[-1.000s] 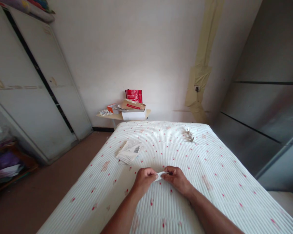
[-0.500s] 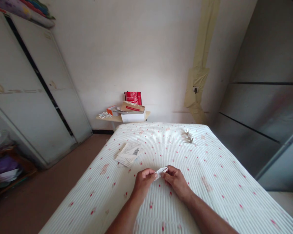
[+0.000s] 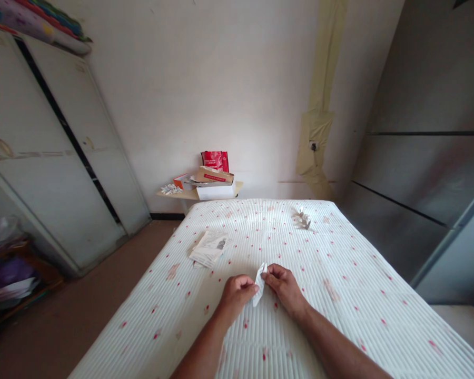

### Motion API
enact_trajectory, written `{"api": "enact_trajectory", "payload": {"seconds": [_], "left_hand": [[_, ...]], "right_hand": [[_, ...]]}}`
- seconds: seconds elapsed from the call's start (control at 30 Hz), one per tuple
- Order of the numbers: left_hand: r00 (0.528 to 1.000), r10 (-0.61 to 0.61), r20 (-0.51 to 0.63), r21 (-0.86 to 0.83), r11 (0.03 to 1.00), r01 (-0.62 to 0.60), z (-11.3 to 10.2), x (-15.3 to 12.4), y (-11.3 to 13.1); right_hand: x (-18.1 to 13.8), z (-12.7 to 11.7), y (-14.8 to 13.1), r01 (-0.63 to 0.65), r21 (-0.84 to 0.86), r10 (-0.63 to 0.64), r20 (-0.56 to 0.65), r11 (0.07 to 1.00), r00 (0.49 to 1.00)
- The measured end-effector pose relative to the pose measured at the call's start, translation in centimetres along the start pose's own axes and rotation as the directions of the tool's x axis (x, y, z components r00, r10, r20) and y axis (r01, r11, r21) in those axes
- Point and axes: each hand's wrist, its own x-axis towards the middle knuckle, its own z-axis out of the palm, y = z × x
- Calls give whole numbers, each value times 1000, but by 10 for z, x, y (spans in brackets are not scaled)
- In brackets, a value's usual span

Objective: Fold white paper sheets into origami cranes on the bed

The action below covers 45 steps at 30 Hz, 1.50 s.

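A small folded piece of white paper (image 3: 259,287) is held between my two hands, above the near middle of the bed. My left hand (image 3: 237,295) pinches its lower left edge between thumb and fingers. On the other side, my right hand (image 3: 283,284) grips the upper right edge. The paper stands steeply, narrow and long. Left of it and farther off lies a stack of printed paper sheets (image 3: 210,248), the top one bearing a dark picture. Several small folded paper pieces (image 3: 302,218) lie in a heap at the far right of the bed.
The bed (image 3: 316,337) has a white ribbed cover with red dots. Behind it, a small table (image 3: 189,195) carries a white box (image 3: 216,190), a red bag (image 3: 215,160) and a pile of white pieces (image 3: 171,188). Pale cabinets (image 3: 51,142) stand left, grey ones (image 3: 411,168) right.
The folded paper has turned from a slanted, nearly level position to a steep one. My right hand has risen slightly, and both hands still hold the paper. The view has shifted a little.
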Motion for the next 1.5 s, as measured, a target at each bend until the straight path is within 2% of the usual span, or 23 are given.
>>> {"api": "enact_trajectory", "payload": {"seconds": [0.27,0.43,0.57,0.7,0.8,0.9,0.97,1.03,1.13,1.27,1.5], "left_hand": [[999,49,15,55,997,-50,-1,1,-4],[998,58,12,30,998,-58,-1,2,-9],[998,38,-56,38,999,-36,-1,3,-9],[990,41,-138,52,998,-35,0,4,-10],[988,47,-145,42,998,-41,0,4,-9],[983,91,-160,-40,994,-98,-2,2,-6],[984,125,-129,-140,980,-143,-5,-1,-4],[990,141,-23,-215,966,-142,-8,-3,-3],[987,136,80,-181,976,-120,-10,-5,-4],[992,126,24,-42,991,-125,-11,-5,-8],[993,114,27,-1,994,-114,-13,-5,-8]], "right_hand": [[0,-1,2,8,-13,-8,51,1000,999],[-1,1,3,14,-17,-13,68,1000,998],[-1,3,1,40,85,-45,54,996,998],[-5,6,-2,55,156,-74,120,986,990],[-7,10,-3,15,122,-30,123,992,992],[-6,12,-2,-42,105,35,63,994,997],[-4,11,0,-66,103,63,30,993,998],[-3,9,1,-73,103,71,19,992,997],[-3,7,1,-89,97,87,27,991,996],[-5,8,-2,-112,96,109,35,989,993],[-7,9,-3,-98,40,96,56,994,994]]}}
